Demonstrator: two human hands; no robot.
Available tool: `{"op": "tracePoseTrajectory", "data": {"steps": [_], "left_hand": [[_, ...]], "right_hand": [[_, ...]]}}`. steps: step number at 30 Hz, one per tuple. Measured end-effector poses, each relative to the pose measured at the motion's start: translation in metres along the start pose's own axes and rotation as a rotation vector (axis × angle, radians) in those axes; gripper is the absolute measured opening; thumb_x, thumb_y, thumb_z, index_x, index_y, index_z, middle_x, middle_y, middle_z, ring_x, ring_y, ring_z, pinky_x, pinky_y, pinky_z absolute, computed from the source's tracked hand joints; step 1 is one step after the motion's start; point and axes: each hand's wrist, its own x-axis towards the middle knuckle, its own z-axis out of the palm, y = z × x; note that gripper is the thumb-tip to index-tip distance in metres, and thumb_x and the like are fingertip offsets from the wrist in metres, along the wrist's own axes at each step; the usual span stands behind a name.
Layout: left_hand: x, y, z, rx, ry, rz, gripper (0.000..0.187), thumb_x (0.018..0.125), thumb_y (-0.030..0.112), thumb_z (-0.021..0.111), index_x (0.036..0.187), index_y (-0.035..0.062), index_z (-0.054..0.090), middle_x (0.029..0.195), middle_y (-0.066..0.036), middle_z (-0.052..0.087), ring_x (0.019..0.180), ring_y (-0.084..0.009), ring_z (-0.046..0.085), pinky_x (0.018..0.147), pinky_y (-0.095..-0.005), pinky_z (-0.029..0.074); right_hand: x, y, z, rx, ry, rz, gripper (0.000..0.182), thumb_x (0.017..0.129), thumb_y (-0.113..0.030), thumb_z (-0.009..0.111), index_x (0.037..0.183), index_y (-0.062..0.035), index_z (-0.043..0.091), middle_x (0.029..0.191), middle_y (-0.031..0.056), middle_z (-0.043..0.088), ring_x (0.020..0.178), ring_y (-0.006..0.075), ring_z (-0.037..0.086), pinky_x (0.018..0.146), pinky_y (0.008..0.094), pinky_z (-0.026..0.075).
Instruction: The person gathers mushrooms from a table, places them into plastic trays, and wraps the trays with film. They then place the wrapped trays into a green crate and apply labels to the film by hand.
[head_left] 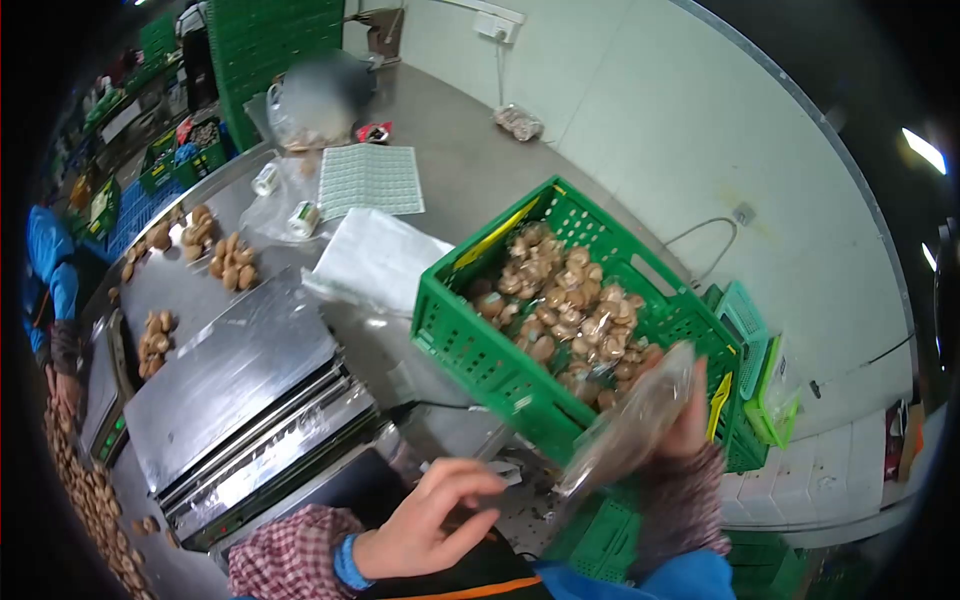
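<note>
My right hand (pixel 686 418) grips a clear plastic bag (pixel 632 420), blurred by motion, over the near right edge of a green crate (pixel 480 350). What the bag holds is too smeared to make out. Inside the crate lie several clear-wrapped packs of brown mushrooms (pixel 575 310). Low in the middle, my left hand (pixel 432 522) hangs with its fingers curled loosely and apart, nothing visible in them. Just left of it stands a metal wrapping machine (pixel 240 390) with a flat steel top.
Loose mushrooms (pixel 232 262) lie in small groups on the steel table (pixel 270 225); a large heap (pixel 90 500) is at far left, near a co-worker's hand (pixel 65 392). White sheets (pixel 375 255), a label sheet (pixel 370 180) and label rolls (pixel 303 218) lie behind the machine. Green baskets (pixel 745 325) stand right.
</note>
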Motion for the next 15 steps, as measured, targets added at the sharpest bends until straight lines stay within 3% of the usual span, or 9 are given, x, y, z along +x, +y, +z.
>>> {"op": "tracePoseTrajectory", "data": {"steps": [1, 2, 3, 6, 7, 10, 11, 12, 15], "left_hand": [[0.005, -0.002, -0.004, 0.104, 0.007, 0.031, 0.027, 0.078, 0.002, 0.063, 0.103, 0.0022, 0.053, 0.106, -0.012, 0.049, 0.085, -0.0162, 0.051, 0.073, -0.0256, 0.044], [0.003, -0.011, -0.010, 0.293, 0.018, 0.019, 0.024, 0.077, 0.000, 0.062, 0.100, 0.0031, 0.054, 0.106, -0.012, 0.049, 0.085, -0.0165, 0.051, 0.074, -0.0260, 0.044], [-0.005, -0.023, -0.012, 0.245, 0.120, -0.117, 0.023, 0.077, -0.001, 0.061, 0.099, 0.0029, 0.056, 0.106, -0.012, 0.049, 0.088, -0.0172, 0.053, 0.072, -0.0251, 0.046], [-0.025, -0.049, -0.017, 0.157, 0.420, -0.378, 0.019, 0.077, -0.004, 0.058, 0.094, 0.0020, 0.056, 0.104, -0.012, 0.050, 0.089, -0.0169, 0.054, 0.071, -0.0244, 0.048], [-0.025, -0.045, -0.021, 0.234, 0.451, -0.372, 0.018, 0.076, -0.005, 0.058, 0.093, 0.0014, 0.056, 0.103, -0.012, 0.049, 0.087, -0.0161, 0.053, 0.071, -0.0243, 0.047], [-0.031, -0.041, -0.030, 0.230, 0.546, -0.416, 0.014, 0.080, -0.003, 0.053, 0.092, 0.0025, 0.053, 0.102, -0.008, 0.046, 0.086, -0.0115, 0.048, 0.071, -0.0215, 0.041], [-0.031, -0.039, -0.031, 0.168, 0.602, -0.451, 0.012, 0.081, -0.003, 0.052, 0.092, 0.0022, 0.053, 0.102, -0.008, 0.045, 0.083, -0.0103, 0.047, 0.069, -0.0212, 0.041], [-0.033, -0.041, -0.033, 0.191, 0.624, -0.452, 0.010, 0.082, -0.003, 0.052, 0.091, 0.0020, 0.053, 0.101, -0.007, 0.045, 0.079, -0.0094, 0.047, 0.067, -0.0209, 0.041], [-0.033, -0.046, -0.036, 0.152, 0.639, -0.461, 0.006, 0.084, -0.001, 0.052, 0.090, 0.0016, 0.053, 0.100, -0.006, 0.046, 0.074, -0.0091, 0.048, 0.064, -0.0204, 0.041]], "right_hand": [[0.027, -0.035, -0.019, -0.047, 0.044, -0.001, 0.043, 0.092, -0.046, 0.037, 0.105, -0.0096, 0.054, 0.095, 0.0081, 0.059, 0.084, 0.0236, 0.059, 0.074, 0.0355, 0.051], [0.030, -0.057, 0.004, 0.028, 0.098, 0.143, 0.040, 0.091, -0.045, 0.039, 0.100, -0.0101, 0.056, 0.080, 0.0052, 0.059, 0.069, 0.0203, 0.057, 0.062, 0.0317, 0.049], [0.061, -0.073, -0.038, 0.922, 0.180, 0.277, 0.029, 0.091, -0.035, 0.042, 0.094, -0.0099, 0.057, 0.078, 0.0039, 0.059, 0.061, 0.0189, 0.054, 0.053, 0.0323, 0.045], [0.158, -0.087, -0.302, 0.049, 0.511, 0.046, 0.016, 0.092, -0.019, 0.040, 0.101, -0.0106, 0.051, 0.076, 0.0014, 0.051, 0.052, 0.0101, 0.040, 0.042, 0.0231, 0.032], [0.173, -0.076, -0.306, -0.243, 0.682, -0.020, 0.015, 0.092, -0.019, 0.043, 0.100, -0.0093, 0.051, 0.081, 0.0024, 0.053, 0.051, 0.0097, 0.039, 0.043, 0.0216, 0.033], [0.188, -0.059, -0.320, -0.208, 0.805, -0.134, 0.017, 0.091, -0.016, 0.043, 0.104, -0.0074, 0.050, 0.080, 0.0019, 0.053, 0.051, 0.0092, 0.040, 0.043, 0.0221, 0.034], [0.185, -0.058, -0.316, -0.311, 0.789, -0.082, 0.021, 0.091, -0.014, 0.042, 0.109, -0.0052, 0.049, 0.084, 0.0048, 0.054, 0.057, 0.0124, 0.045, 0.053, 0.0226, 0.044], [0.185, -0.057, -0.312, -0.289, 0.799, -0.091, 0.021, 0.091, -0.014, 0.042, 0.109, -0.0052, 0.049, 0.084, 0.0048, 0.054, 0.057, 0.0124, 0.045, 0.053, 0.0226, 0.044], [0.182, -0.059, -0.269, 0.074, 0.787, -0.040, 0.043, 0.087, -0.033, 0.052, 0.119, -0.0064, 0.044, 0.101, 0.0131, 0.053, 0.073, 0.0193, 0.050, 0.080, 0.0325, 0.049]]}}
